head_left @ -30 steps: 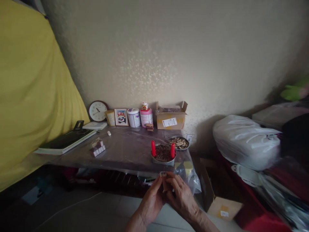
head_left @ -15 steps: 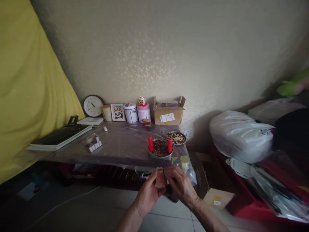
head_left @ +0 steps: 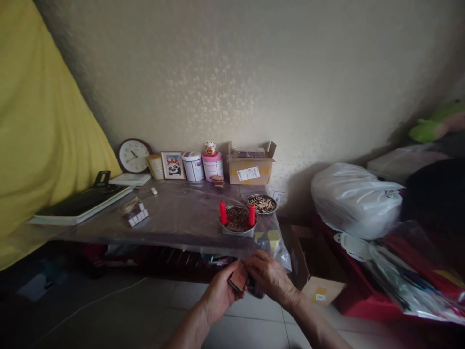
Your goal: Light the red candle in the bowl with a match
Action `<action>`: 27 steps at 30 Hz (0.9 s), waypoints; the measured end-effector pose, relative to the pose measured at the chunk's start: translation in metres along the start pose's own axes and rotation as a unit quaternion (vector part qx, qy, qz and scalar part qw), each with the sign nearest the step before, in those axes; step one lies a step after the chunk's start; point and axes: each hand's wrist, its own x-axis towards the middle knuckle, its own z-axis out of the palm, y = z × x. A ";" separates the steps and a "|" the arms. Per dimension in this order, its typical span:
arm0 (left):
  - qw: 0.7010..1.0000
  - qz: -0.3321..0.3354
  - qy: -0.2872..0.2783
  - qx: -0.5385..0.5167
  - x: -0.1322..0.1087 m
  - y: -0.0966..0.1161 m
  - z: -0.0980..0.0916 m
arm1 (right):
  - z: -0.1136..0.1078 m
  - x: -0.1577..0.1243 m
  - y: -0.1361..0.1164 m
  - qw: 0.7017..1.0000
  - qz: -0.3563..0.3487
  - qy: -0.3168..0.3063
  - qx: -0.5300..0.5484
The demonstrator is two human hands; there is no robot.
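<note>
A small reddish-brown matchbox point(head_left: 238, 277) is gripped between the thumb and fingers of my left hand point(head_left: 221, 292), tilted in front of the table edge. My right hand point(head_left: 271, 277) is closed, its bent fingertips at the upper right end of the matchbox. Whatever those fingertips pinch is hidden from view. Just beyond my hands, a metal tin point(head_left: 238, 231) filled with dark grains stands on the table, with a red candle point(head_left: 223, 212) at its left and another red candle point(head_left: 252, 215) at its right. Behind it, a round dish point(head_left: 262, 211) holds many matchsticks.
On the plastic-covered table point(head_left: 181, 213) are a wrapped pack of small boxes point(head_left: 136, 215), a clock point(head_left: 133, 156), canisters point(head_left: 193, 167) and a cardboard box point(head_left: 250, 170). An open carton point(head_left: 323, 288) stands on the floor at right, near a white bag point(head_left: 354, 201).
The matchbox has tilted, and the match ends that showed at its top are out of sight. My right fingers have moved over its upper end. The view has shifted slightly.
</note>
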 end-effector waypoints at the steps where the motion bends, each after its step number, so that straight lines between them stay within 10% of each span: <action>1: 1.000 -0.004 0.004 0.007 0.000 0.000 0.000 | -0.001 0.000 0.000 1.000 0.001 -0.010 -0.007; 27: 0.992 -0.033 0.026 0.120 -0.001 -0.002 0.001 | -0.007 -0.002 0.002 0.993 -0.029 -0.110 -0.041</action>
